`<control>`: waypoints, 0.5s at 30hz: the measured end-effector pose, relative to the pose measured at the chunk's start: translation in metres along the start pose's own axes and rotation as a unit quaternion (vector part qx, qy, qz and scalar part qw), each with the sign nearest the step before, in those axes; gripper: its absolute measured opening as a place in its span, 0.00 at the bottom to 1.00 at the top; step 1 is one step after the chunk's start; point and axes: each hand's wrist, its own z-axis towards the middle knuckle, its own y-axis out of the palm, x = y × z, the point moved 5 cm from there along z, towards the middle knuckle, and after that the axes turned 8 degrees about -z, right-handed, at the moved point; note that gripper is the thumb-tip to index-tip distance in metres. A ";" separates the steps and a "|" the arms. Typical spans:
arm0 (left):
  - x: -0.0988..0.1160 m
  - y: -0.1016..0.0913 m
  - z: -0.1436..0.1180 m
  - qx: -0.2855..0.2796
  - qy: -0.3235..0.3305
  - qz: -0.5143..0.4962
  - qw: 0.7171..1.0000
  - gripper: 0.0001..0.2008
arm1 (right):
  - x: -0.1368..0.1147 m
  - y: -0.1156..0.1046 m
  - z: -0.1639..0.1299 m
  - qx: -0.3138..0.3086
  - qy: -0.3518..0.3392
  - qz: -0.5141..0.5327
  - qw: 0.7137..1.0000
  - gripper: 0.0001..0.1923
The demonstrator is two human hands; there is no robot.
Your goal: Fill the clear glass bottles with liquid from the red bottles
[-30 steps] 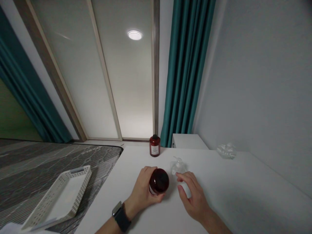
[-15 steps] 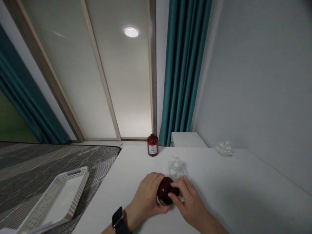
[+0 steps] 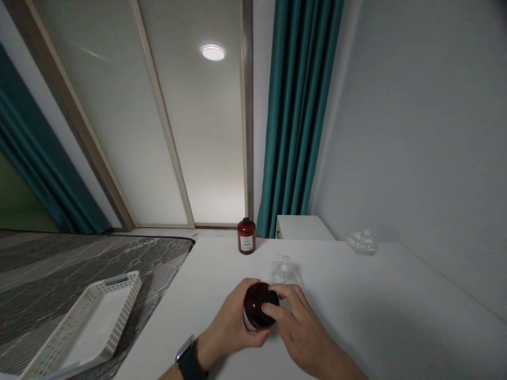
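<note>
The fingers (image 3: 247, 330) of the left hand (image 3: 227, 327) are wrapped around the side of a dark red bottle (image 3: 255, 306), grasping its body from the left and from beneath; their tips are hidden under the bottle. The fingers (image 3: 273, 314) of the right hand (image 3: 301, 332) are closed on the bottle's top end, where a dark cap (image 3: 271, 301) is only partly seen between them, so how the cap sits on the neck cannot be made out. The bottle is held just above the white desk (image 3: 356, 306), near its front edge and a little left of the middle; whether its base touches the desk is hidden by the left palm. Its long axis is tilted, with the top end pointing up and towards the right hand and the camera, and a strip of pale label shows at its lower left side, too small to read.

A dark watch (image 3: 186, 361) sits on the left wrist, cut off by the lower edge of the view, as are both forearms. Just behind the hands lies a clear crumpled wrapper (image 3: 283, 270), hard to make out against the desk. Farther back, at the rear edge of the desk, a second red bottle (image 3: 246, 236) stands upright with its black cap up. Another clear wrapper (image 3: 362, 241) lies well to the right, near the wall. To the left, a white perforated basket (image 3: 85, 322) rests on the grey bed (image 3: 59, 264).
</note>
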 end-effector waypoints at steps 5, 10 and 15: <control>-0.013 0.004 -0.003 0.040 -0.035 -0.065 0.996 0.31 | 0.009 0.003 0.003 0.038 0.100 0.064 0.992 0.24; -0.018 0.009 -0.004 0.026 -0.016 -0.075 0.997 0.32 | 0.004 0.006 0.006 0.043 0.123 0.086 0.988 0.23; -0.017 0.005 -0.005 0.029 -0.016 -0.095 0.995 0.31 | -0.005 0.008 0.008 0.034 0.112 0.110 0.987 0.27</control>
